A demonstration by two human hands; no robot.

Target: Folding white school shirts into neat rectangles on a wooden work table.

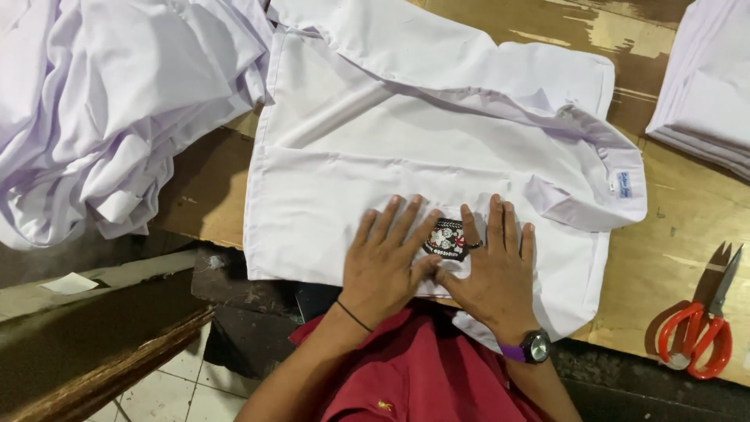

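Observation:
A white shirt [391, 148] lies flat on a wooden table [672, 258], its collar to the right. A small black, white and red patch [445, 238] sits on its chest pocket. My left hand [387, 262] presses flat on the shirt just left of the patch, fingers spread. My right hand [492, 270], with a ring and a wristwatch, presses flat on the shirt just right of the patch. Both thumbs meet below the patch. Neither hand grips anything.
A heap of crumpled white shirts [101, 101] fills the left side. A stack of folded white cloth [707, 86] lies at the top right. Orange-handled scissors [703, 324] rest on the table at the right. A dark bench [94, 344] and tiled floor show below.

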